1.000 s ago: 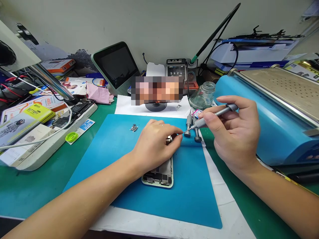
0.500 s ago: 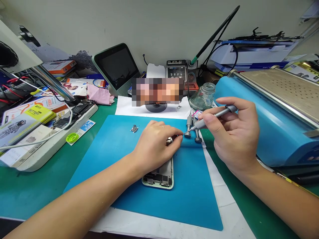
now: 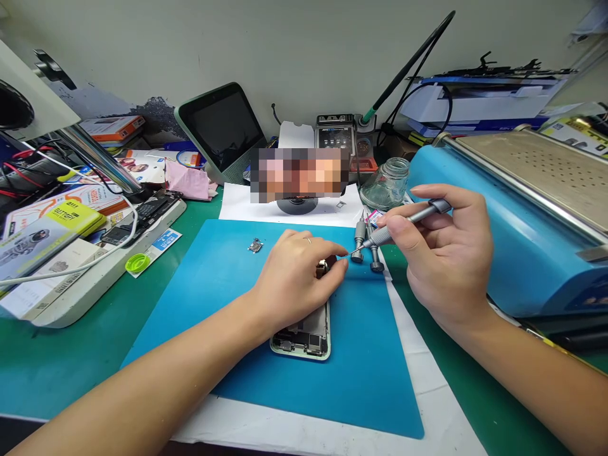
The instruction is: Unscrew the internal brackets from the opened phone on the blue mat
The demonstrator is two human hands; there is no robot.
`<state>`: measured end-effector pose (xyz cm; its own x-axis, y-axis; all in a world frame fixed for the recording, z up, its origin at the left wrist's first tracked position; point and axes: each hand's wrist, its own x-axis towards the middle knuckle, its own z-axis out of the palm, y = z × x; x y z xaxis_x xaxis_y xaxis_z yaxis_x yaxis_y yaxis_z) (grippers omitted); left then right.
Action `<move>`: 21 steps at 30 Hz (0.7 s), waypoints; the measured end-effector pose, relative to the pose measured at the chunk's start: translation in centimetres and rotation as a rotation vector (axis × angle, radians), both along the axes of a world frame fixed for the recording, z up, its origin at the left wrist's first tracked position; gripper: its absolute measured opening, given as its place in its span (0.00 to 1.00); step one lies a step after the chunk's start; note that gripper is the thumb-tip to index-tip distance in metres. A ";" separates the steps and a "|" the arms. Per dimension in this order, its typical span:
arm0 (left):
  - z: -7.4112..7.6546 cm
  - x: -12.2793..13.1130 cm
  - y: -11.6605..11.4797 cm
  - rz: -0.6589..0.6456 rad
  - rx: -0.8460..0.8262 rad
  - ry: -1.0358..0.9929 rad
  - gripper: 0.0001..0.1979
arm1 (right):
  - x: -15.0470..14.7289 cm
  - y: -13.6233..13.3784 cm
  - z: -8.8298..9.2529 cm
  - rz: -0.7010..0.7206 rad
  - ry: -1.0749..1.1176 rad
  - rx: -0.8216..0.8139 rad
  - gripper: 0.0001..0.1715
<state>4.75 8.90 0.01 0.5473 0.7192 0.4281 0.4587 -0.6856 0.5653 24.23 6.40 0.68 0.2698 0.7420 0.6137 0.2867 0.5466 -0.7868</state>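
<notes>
"1 screwdriver (image 3: 380, 237) is held how?"

"By the fingers of the right hand (image 3: 449, 259), tip aimed at the left hand (image 3: 297, 273), whose fingers are narrowed; whether anything is pinched cannot be told."

"And the opened phone (image 3: 299, 342)?"

"Laid on the blue mat (image 3: 332, 399), partly covered by the left hand."

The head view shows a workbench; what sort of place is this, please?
Probably an electronics repair bench: an opened phone lies on the blue mat, the right hand holds a screwdriver, and a soldering iron stands behind.
</notes>
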 end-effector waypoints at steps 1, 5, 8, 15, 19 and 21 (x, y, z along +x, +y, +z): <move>0.0 0.0 0.0 0.001 -0.001 0.001 0.07 | 0.0 0.0 0.0 -0.001 -0.002 -0.001 0.17; 0.0 0.1 0.0 0.003 0.000 0.001 0.07 | 0.1 0.0 0.0 0.000 0.000 -0.011 0.17; 0.1 0.0 0.1 -0.002 -0.001 -0.005 0.06 | 0.2 0.0 -0.1 0.003 -0.010 -0.002 0.17; 0.3 0.0 0.1 -0.029 0.022 -0.042 0.09 | -0.1 -0.7 -0.2 0.082 -0.173 0.048 0.21; 0.3 0.1 0.0 -0.048 0.042 -0.060 0.08 | 0.0 -1.1 -0.5 0.128 -0.401 0.153 0.32; 0.4 0.2 0.0 -0.049 0.059 -0.071 0.07 | 0.1 -1.1 -0.5 0.132 -0.487 0.191 0.37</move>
